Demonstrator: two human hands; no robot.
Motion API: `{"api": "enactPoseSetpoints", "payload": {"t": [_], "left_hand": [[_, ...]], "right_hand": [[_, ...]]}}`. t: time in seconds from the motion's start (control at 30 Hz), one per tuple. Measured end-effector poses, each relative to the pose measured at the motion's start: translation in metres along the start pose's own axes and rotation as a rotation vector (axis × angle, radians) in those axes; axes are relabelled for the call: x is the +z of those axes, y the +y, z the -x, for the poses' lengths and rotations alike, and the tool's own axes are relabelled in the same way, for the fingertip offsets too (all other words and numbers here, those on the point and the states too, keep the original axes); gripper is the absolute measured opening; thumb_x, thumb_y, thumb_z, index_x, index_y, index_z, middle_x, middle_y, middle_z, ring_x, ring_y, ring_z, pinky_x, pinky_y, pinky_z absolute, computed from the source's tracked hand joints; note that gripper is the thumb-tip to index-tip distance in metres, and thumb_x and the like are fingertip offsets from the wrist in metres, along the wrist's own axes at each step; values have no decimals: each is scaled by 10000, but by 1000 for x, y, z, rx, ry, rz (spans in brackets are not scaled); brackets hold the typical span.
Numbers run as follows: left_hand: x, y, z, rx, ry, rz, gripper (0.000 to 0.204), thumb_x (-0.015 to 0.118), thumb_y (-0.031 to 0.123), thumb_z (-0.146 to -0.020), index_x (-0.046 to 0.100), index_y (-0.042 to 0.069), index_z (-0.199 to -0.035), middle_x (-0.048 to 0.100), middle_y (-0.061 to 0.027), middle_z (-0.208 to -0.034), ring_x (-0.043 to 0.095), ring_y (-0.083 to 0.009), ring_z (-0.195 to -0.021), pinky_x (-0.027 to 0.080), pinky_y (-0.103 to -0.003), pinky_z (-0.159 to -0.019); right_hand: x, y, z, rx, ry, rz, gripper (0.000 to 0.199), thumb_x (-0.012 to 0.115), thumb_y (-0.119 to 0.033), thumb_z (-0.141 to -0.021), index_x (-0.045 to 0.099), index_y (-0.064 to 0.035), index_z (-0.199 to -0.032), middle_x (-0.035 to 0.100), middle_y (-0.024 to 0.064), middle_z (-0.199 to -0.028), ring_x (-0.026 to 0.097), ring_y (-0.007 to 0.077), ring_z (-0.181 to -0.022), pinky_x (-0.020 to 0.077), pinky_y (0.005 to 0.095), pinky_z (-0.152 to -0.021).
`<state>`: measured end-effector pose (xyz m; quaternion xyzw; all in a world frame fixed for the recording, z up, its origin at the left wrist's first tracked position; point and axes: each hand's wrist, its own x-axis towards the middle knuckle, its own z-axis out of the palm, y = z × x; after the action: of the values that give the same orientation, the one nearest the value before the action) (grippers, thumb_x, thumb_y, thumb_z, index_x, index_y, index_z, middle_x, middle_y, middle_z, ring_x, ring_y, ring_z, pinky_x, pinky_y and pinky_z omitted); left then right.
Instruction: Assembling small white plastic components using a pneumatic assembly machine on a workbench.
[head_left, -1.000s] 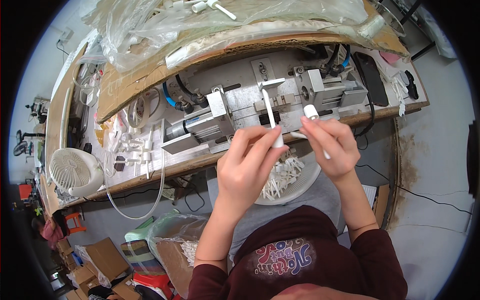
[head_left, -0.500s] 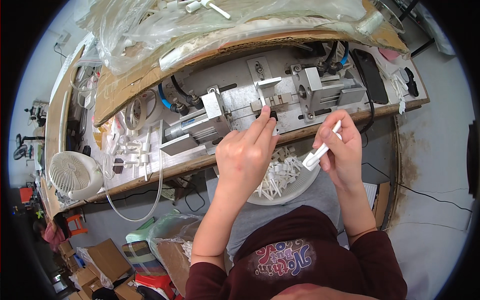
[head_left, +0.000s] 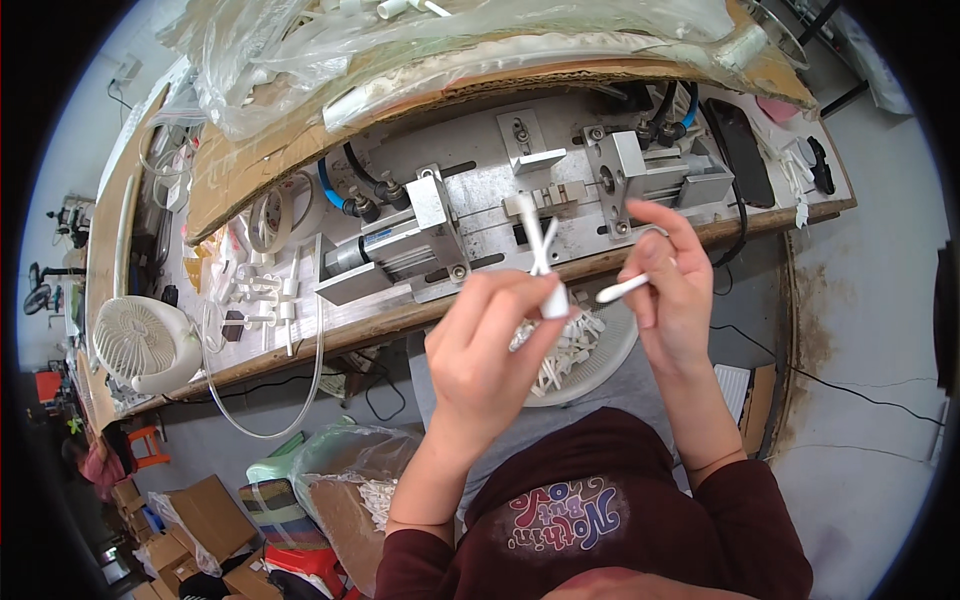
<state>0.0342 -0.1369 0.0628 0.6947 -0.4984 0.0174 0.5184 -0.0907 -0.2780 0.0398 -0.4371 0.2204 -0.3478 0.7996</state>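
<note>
My left hand (head_left: 480,335) is closed on a white plastic stick part (head_left: 532,235), blurred, held up in front of the metal fixture block (head_left: 548,197). Two thin white stems seem to cross there, with a wider end at my fingertips; whether they are one piece or two I cannot tell. To the right, my right hand (head_left: 675,290) pinches another white plastic stick (head_left: 622,289), its rounded tip pointing left and its index finger raised. Below both hands, a white basket (head_left: 622,350) full of similar white parts sits at the bench's front edge, partly hidden by my left hand.
Metal pneumatic cylinders stand left (head_left: 400,245) and right (head_left: 650,170) of the fixture, with blue and black hoses. A cardboard sheet (head_left: 260,165) overhangs the bench. A small white fan (head_left: 148,345), loose white parts (head_left: 265,300) and a black phone (head_left: 740,150) lie around.
My left hand has drawn back from the fixture block, bringing the white part with it. The stick in my right hand has swung from upright to nearly level.
</note>
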Motion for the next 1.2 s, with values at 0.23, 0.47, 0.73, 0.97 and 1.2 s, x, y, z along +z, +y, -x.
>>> {"api": "enactPoseSetpoints", "payload": {"t": [0.23,0.47,0.73,0.97,1.2], "left_hand": [[25,-23,2,28,-11,-195,298,809,-13,-751,730,8,-1038,684,-85,-1054,695,-192,-762,574,-299,-661],[24,-24,-9,145,-93,-525,281,805,96,-745,759,56,-1019,733,-30,-1162,642,-186,-619,521,-284,-597],[20,-26,-15,132,-123,-512,323,821,144,-731,756,76,-1040,740,-9,-1135,624,-184,-597,512,-289,-595],[16,-4,-12,134,-49,-71,428,842,64,-697,725,38,-1108,725,-103,-1034,697,-213,-760,563,-305,-682],[-4,-13,-16,169,147,-24,333,785,-27,-726,714,-7,-1051,683,-109,-983,697,-224,-815,582,-315,-681]], "right_hand": [[-7,4,7,13,22,-36,238,595,-218,-1031,621,3,-1115,561,6,-813,350,31,-548,292,211,-524],[-1,-18,11,153,-8,-134,437,417,-241,-1006,513,74,-1294,573,40,-949,427,74,-669,336,231,-585],[11,-21,16,-9,-1,73,476,465,-82,-1047,367,69,-1488,594,227,-1318,645,284,-1168,541,352,-964],[27,1,15,-103,-27,157,506,517,-80,-1043,358,37,-1508,617,218,-1331,601,254,-1245,472,372,-1065],[61,-16,-11,-415,-299,743,500,639,-125,-971,491,-6,-1434,693,148,-1214,665,146,-1061,506,270,-862]]}}
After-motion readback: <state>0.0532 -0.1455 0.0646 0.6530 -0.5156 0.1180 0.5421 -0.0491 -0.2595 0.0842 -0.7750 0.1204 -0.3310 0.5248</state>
